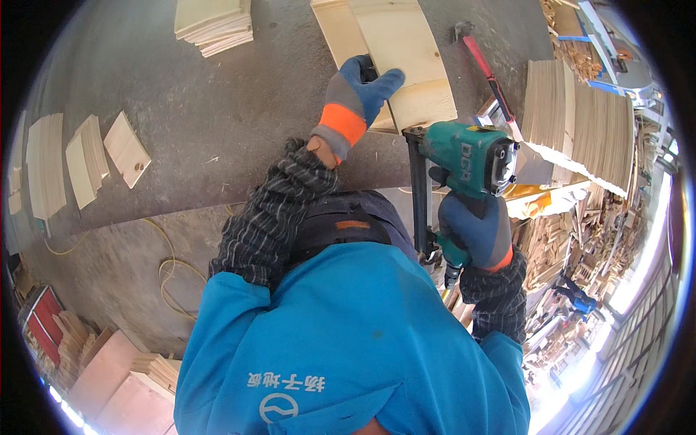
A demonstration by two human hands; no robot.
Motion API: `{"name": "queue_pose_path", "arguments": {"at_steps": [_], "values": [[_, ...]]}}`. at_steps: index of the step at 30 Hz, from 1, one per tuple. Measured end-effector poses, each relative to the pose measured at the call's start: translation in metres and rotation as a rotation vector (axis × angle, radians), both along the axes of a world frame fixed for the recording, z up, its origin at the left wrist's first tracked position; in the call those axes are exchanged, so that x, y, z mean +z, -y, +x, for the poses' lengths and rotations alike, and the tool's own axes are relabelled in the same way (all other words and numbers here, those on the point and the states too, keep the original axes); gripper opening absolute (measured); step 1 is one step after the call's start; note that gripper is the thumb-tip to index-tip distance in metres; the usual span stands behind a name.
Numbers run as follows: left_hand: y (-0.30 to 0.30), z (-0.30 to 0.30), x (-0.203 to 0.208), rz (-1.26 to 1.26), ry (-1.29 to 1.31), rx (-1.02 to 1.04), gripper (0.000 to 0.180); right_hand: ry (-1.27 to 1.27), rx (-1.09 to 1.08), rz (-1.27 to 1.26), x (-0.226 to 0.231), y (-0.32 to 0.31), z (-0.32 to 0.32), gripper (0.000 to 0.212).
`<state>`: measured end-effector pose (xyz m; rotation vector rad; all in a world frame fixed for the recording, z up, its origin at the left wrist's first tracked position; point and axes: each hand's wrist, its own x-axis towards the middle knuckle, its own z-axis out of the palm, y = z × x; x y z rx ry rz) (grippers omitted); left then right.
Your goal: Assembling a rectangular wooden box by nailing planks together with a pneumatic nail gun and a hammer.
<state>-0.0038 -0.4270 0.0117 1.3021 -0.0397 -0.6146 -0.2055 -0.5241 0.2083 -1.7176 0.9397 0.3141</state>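
Blue jacket [348, 326] lies nearest; right hand [480, 226] wraps a green nail gun [460, 156]; farther left, half-curled left hand [360, 88] holds a pale board [402, 43].

Green nail gun [455, 145]: capital letters [466, 165] on housing side; yellow label [481, 129] too small to read. Blue jacket [348, 319]: white Chinese characters [286, 381], inverted in view, with round emblem [279, 408] just beside.
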Motion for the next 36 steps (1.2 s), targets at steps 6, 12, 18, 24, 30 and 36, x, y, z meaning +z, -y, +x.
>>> {"name": "queue_pose_path", "arguments": {"at_steps": [6,12,18,24,30,36], "values": [[0.001,-0.002,-0.016,-0.005,0.033,-0.144,0.05,-0.027,0.075,-0.01,-0.006,0.008,-0.004,0.025],[-0.001,-0.003,-0.001,0.07,0.081,-0.159,0.047,-0.029,0.073,-0.076,-0.007,0.01,-0.007,0.024],[-0.004,-0.002,0.005,0.066,0.076,-0.171,0.05,0.009,0.021,0.0,-0.01,0.012,-0.009,0.027],[-0.005,0.001,-0.004,0.076,0.082,-0.201,0.049,-0.028,0.035,0.01,-0.005,0.009,-0.004,0.032],[-0.007,-0.003,0.008,0.018,0.044,-0.161,0.05,-0.016,0.033,0.002,-0.007,0.008,-0.006,0.035],[-0.006,-0.003,0.006,0.034,0.055,-0.182,0.052,-0.049,0.058,-0.022,-0.006,0.008,-0.006,0.037]]}}
